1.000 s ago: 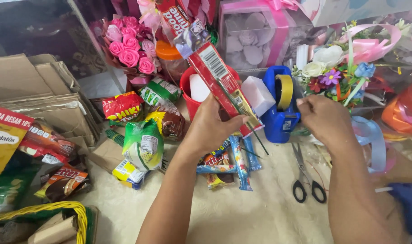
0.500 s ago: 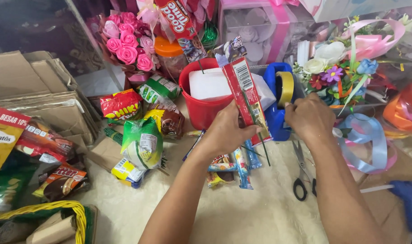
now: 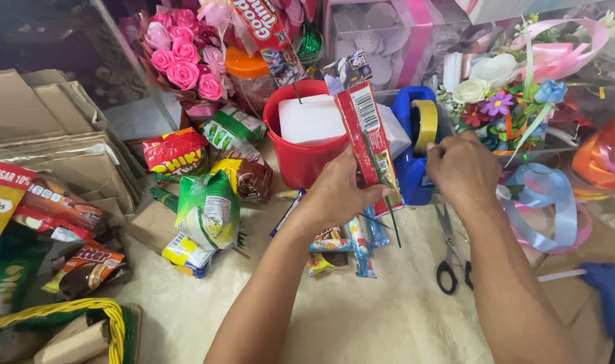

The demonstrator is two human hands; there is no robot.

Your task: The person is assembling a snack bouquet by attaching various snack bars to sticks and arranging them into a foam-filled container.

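Here, left hand (image 3: 334, 195): grip pinched a red snack bar (image 3: 367, 138) with a thin stick (image 3: 388, 216).
Right hand (image 3: 461, 168): touched the blue tape dispenser (image 3: 410, 168); grip unclear.
Nearby: scissors (image 3: 450, 259).

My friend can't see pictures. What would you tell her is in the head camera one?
A person's left hand holds a long red snack packet with a thin stick upright, while the right hand reaches to a blue tape dispenser. Behind stand a red bucket and pink paper roses, with snack bags and black-handled scissors lying around.
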